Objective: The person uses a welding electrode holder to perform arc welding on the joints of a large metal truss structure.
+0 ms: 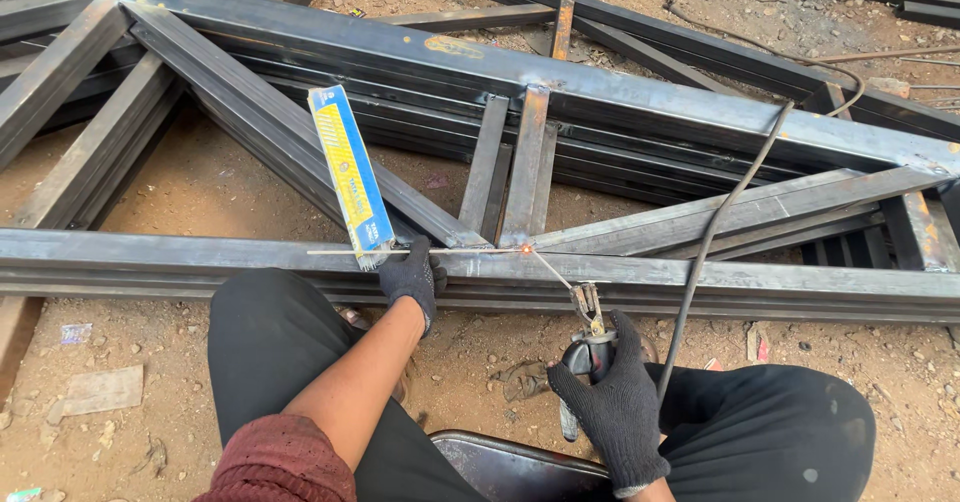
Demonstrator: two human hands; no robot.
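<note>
The steel truss (500, 102) lies flat on the dirt ground (150, 342), its near beam (750, 287) running straight across in front of the person's knees — open ground only on the near side of that beam, while behind it diagonals and uprights crowd close together. The ground is bare earth strewn with small stones and scraps. The left hand (412, 277), in a dark glove, rests on the beam's top edge with its fingers curled over a thin spare rod (340, 252) lying along the beam. Just left of that hand a blue-and-yellow rod packet (350, 172) leans on a diagonal. The right hand (615, 407), also gloved, is wrapped tight around the electrode holder (588, 337) near the beam's near side; its welding rod (552, 270) slants up to a glowing orange spot (526, 249) on the beam — right of the left hand. A black cable (715, 222) trails from the holder across the truss.
</note>
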